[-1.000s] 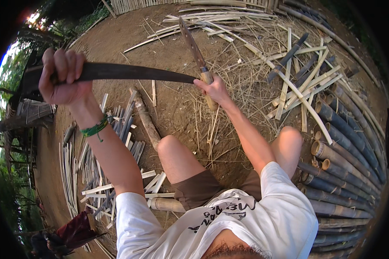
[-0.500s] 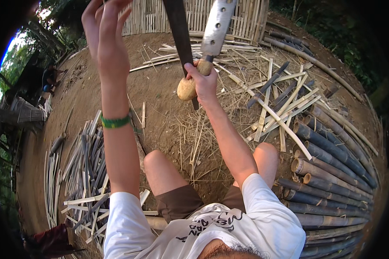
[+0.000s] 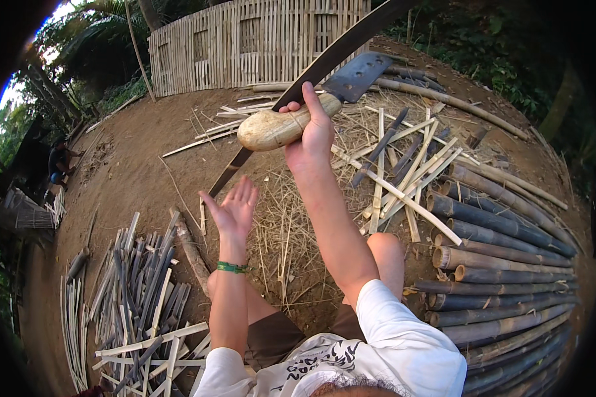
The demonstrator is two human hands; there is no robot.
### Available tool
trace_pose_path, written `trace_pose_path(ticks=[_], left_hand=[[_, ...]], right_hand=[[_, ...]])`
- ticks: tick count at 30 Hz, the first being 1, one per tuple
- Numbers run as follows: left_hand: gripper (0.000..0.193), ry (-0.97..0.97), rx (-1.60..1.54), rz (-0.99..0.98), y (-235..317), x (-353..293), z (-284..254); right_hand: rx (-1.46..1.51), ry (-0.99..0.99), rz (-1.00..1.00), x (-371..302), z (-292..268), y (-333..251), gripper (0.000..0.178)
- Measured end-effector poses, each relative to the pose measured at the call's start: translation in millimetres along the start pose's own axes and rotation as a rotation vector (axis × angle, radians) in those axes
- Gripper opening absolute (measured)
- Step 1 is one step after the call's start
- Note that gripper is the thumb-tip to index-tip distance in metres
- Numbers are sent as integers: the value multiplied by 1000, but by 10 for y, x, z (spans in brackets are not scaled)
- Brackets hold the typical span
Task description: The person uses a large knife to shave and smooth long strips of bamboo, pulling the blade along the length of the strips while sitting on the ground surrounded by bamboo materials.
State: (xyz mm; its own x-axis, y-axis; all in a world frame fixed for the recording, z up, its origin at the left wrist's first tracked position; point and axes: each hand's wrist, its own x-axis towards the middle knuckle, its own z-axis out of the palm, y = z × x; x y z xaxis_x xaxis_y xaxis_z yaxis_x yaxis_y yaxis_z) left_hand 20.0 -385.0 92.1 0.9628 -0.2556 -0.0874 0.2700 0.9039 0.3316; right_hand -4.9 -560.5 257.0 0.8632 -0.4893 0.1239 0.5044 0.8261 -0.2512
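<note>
My right hand is closed round the pale wooden handle of a machete, raised in front of me. Its broad metal blade has holes in it and points away to the upper right. A long dark strip, which looks like split bamboo, is held in the same hand and slants behind the handle from upper right to lower left. My left hand is open, palm up and fingers spread, close to the strip's lower end. Whether the thumb touches the strip I cannot tell.
Whole bamboo poles lie stacked at right. Pale split slats are strewn ahead of them, and a heap of dark and pale strips lies at left. A slatted bamboo fence stands behind; a person crouches far left.
My left hand has come down from high at the upper left to near the strip's lower end. The machete and strip have tilted over to the right in my right hand.
</note>
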Motion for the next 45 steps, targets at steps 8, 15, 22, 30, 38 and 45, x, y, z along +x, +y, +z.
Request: trace_pose_path(ticks=[8,15,22,30,38,45], left_hand=[[54,114,-386,609,937,275,120],[30,199,351,1159,1531,-205,1080],[33,27,664,1064,836,-92,1227],[37,-95,953,1004,676,391,899],[43,-17,953,1018,787,500,884],[45,-51,982,976,837,552,823]], right_hand=[[-6,201,198,2,-558,273,26],[-450,552,493,-419,-2228,625,22],[-794,617,624,-1228,-3001,684,32],[-821,-83,536,-1398,-2168,873,41],[-1141,-266,426,-1385,-2573,1450,41],[-1086,-145,593,-1251,-2637,1447,46]])
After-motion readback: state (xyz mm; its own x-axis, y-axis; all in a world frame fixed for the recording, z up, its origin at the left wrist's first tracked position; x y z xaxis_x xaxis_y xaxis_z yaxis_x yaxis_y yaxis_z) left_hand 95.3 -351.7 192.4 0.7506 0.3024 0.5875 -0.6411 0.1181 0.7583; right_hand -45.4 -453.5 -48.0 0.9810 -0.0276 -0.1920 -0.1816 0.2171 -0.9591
